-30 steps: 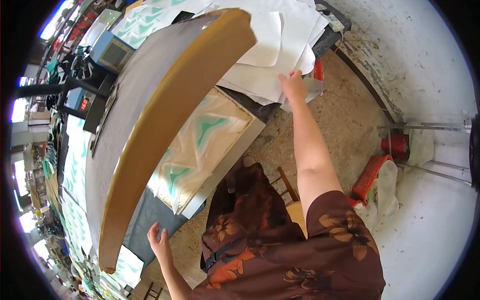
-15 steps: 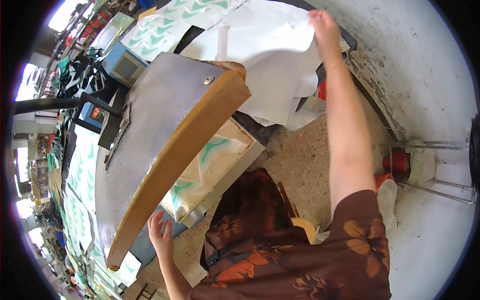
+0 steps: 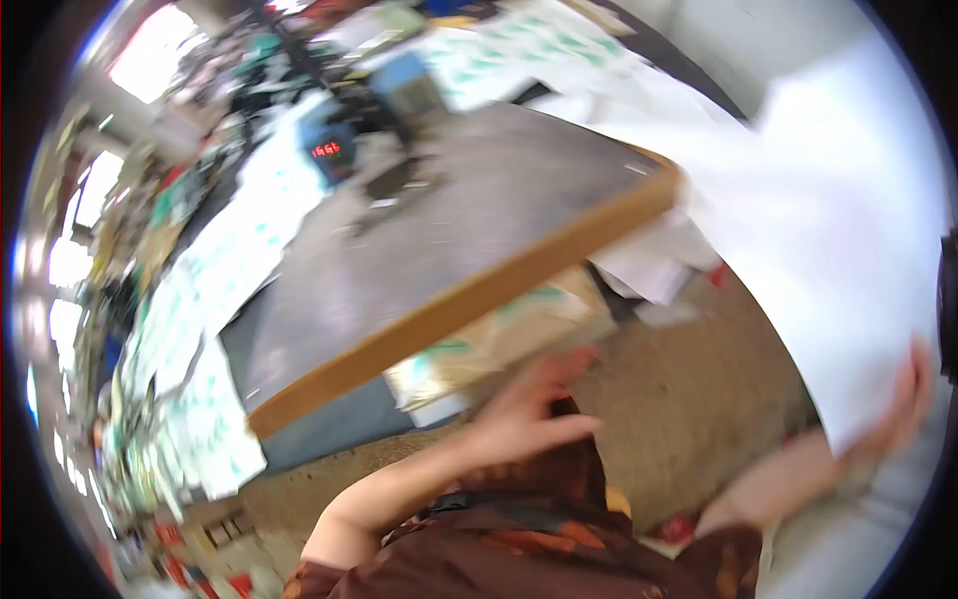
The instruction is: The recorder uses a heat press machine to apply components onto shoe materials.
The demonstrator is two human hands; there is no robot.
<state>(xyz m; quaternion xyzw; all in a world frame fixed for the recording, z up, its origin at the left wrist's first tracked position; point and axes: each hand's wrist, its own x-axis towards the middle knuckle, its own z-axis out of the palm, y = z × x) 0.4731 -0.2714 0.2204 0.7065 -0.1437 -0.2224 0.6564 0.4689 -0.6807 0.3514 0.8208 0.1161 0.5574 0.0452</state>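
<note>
A large white sheet [image 3: 828, 220], paper-like and blurred by motion, hangs at the right. Its near edge is held by my right hand [image 3: 898, 409], whose fingertips show beside it. My left hand [image 3: 534, 409] is in front of my body with thumb and fingers apart, holding nothing. Just beyond it is the wooden front edge [image 3: 479, 290] of a grey-topped sewing table [image 3: 439, 210]. Beneath that top sits an open drawer or box [image 3: 519, 334] with white and green pieces in it.
White sheets with green shapes [image 3: 239, 250] cover the surface along the left. A blue box with a red lit display [image 3: 324, 145] stands behind the table, near another blue box [image 3: 407, 85]. More white sheets [image 3: 654, 260] lie past the table's right corner.
My right hand has come from the far sheets back to the near right, pulling a white sheet with it. My left hand has moved rightward in front of my body. The view has turned.
</note>
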